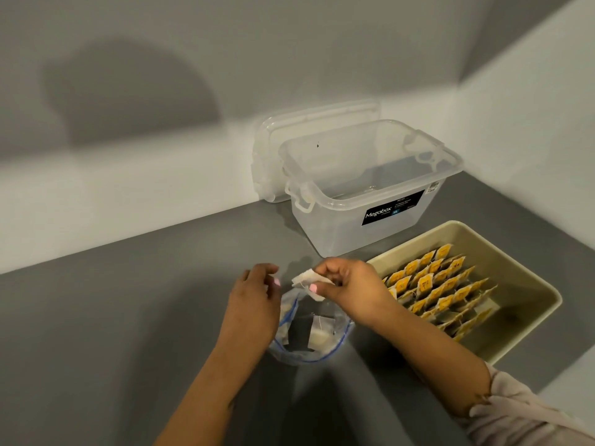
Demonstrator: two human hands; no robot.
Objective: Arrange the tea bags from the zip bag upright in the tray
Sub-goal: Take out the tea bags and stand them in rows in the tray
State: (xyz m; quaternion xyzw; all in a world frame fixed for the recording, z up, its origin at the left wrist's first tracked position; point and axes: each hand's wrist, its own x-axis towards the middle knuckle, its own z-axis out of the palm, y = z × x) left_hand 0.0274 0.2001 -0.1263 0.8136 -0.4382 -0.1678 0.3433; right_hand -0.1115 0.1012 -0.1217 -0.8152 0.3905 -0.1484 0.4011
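Holding one tea bag (310, 281) pinched above the mouth of the zip bag (310, 326); item lifted clear, not yet carried to the tray (528, 275).

Right hand (346, 284): fingers (322, 268) closed narrow on the tea bag's upper edge, thumb beneath, wrist bent inward, forearm coming in from the lower right with a pale sleeve pushed back.

Left hand (256, 304): lowered at the left rim of the zip bag, fingers loosely curled and holding nothing that can be seen; whether they touch the rim cannot be told.

Zip bag: on the grey worktop (112, 333), mouth open, a few tea bags lying inside.

Tray: cream, just right of the hands; rows of upright tea bags (434, 291) with yellow tags fill its left part, bare floor at the right.

Clear storage box (363, 191): behind, open and apparently empty, lid leaning behind it.

Handling note, as judgement: keep the pinch on the top edge, let string and tag hang free, set the bag down on its lower edge against the last row so it leans on its neighbours; steady the zip bag with the left hand.
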